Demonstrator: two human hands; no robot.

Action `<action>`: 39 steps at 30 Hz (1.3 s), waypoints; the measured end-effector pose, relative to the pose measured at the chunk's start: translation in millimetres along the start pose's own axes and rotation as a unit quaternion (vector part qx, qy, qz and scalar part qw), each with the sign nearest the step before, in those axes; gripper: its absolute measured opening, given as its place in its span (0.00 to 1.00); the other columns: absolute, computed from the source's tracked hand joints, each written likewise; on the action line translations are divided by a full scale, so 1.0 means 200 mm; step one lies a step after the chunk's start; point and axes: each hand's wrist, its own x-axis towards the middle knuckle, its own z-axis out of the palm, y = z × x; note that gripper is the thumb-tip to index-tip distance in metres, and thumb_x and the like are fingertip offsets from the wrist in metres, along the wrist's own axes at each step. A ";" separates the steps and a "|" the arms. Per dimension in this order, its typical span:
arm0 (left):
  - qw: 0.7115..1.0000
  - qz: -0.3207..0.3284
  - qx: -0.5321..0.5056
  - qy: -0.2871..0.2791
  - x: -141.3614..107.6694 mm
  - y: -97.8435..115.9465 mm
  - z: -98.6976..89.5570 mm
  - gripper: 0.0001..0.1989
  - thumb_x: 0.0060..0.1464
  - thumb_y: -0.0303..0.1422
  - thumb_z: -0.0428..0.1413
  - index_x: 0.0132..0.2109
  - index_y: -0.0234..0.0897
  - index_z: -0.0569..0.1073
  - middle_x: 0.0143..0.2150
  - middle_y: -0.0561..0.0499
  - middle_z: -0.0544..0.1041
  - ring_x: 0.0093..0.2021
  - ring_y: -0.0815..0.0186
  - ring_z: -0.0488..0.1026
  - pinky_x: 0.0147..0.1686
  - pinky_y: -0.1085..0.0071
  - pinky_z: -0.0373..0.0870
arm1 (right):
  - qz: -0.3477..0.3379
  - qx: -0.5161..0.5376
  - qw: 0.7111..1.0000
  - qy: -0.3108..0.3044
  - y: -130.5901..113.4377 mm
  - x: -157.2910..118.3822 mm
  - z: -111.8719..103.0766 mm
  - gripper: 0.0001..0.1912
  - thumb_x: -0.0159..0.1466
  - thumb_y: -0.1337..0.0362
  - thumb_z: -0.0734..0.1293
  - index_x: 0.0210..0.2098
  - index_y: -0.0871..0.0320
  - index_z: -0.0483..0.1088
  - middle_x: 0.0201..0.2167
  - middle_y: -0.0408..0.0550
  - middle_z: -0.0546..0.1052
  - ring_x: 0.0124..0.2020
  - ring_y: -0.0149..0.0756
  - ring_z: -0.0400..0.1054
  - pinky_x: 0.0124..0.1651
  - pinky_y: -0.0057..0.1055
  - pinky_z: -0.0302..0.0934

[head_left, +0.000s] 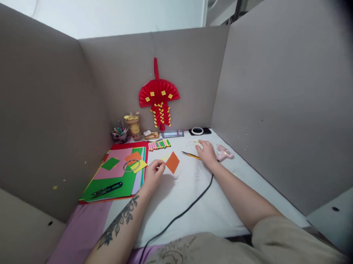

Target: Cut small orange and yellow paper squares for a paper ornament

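A square of orange paper (173,163) is pinched at its left corner by my left hand (155,174) and held up over the white tabletop. Behind it shows part of a pale yellow paper piece (165,157). My right hand (207,154) is lowered to the table, fingers curved and somewhat apart, near a small yellow scrap (196,142); nothing shows in its grasp. Just left of its wrist lies a slim yellow-and-black pointed tool (191,155). A pink glue gun (225,153) rests to the right of that hand.
Colored paper sheets (108,186) hold dark thread snips (107,189) and a tape ring (124,166). Rolled paper tubes (159,145) line up behind. A black cord (181,215) crosses the table. A red paper fan ornament (159,93) hangs on the gray back panel.
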 end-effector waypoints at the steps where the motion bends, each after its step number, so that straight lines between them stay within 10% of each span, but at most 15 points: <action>1: 1.000 0.001 -0.001 -0.006 0.00 0.00 0.00 0.07 0.52 0.32 0.50 0.32 0.35 0.71 0.32 0.50 0.74 0.32 0.67 0.70 0.31 0.74 0.65 | -0.005 0.088 0.995 -0.047 -0.04 -0.04 0.03 0.19 0.60 0.59 0.60 0.47 0.62 0.67 0.47 0.59 0.70 0.48 0.43 0.64 0.48 0.39 0.58; 4: 1.000 -0.003 -0.005 -0.016 0.00 0.01 0.00 0.07 0.52 0.33 0.50 0.31 0.35 0.71 0.31 0.50 0.74 0.31 0.67 0.69 0.30 0.74 0.65 | 0.016 0.315 0.913 -0.258 -0.19 -0.16 0.12 0.23 0.58 0.55 0.61 0.51 0.57 0.62 0.39 0.50 0.74 0.38 0.36 0.69 0.37 0.32 0.63; 7: 0.999 -0.020 0.009 -0.025 0.01 0.01 -0.01 0.08 0.51 0.33 0.50 0.30 0.35 0.71 0.29 0.50 0.74 0.30 0.67 0.69 0.30 0.73 0.65 | 0.039 0.383 0.864 -0.326 -0.28 -0.24 0.15 0.23 0.52 0.62 0.66 0.47 0.56 0.63 0.27 0.40 0.71 0.26 0.30 0.67 0.29 0.26 0.60; 19: 0.955 -0.031 0.291 -0.038 0.07 -0.17 -0.15 0.10 0.50 0.30 0.49 0.32 0.37 0.75 0.33 0.47 0.77 0.32 0.62 0.70 0.32 0.69 0.63 | 0.133 0.295 0.914 -0.244 -0.32 -0.35 0.31 0.13 0.47 0.68 0.61 0.34 0.55 0.59 0.19 0.36 0.68 0.20 0.31 0.64 0.21 0.24 0.55; 32: 0.946 -0.003 0.280 -0.163 -0.02 -0.13 -0.05 0.16 0.51 0.25 0.47 0.40 0.43 0.78 0.36 0.46 0.74 0.35 0.63 0.72 0.36 0.70 0.65 | -0.108 -0.002 0.982 -0.153 -0.23 -0.33 0.40 0.11 0.48 0.69 0.65 0.32 0.56 0.64 0.29 0.42 0.69 0.30 0.33 0.61 0.33 0.27 0.55; 39: 0.956 0.000 0.250 -0.156 -0.02 -0.15 -0.05 0.15 0.50 0.26 0.48 0.39 0.42 0.78 0.37 0.46 0.75 0.35 0.63 0.72 0.36 0.70 0.65 | -0.093 -0.054 0.983 -0.151 -0.22 -0.16 0.45 0.06 0.54 0.66 0.63 0.31 0.58 0.72 0.32 0.48 0.72 0.34 0.35 0.65 0.41 0.31 0.58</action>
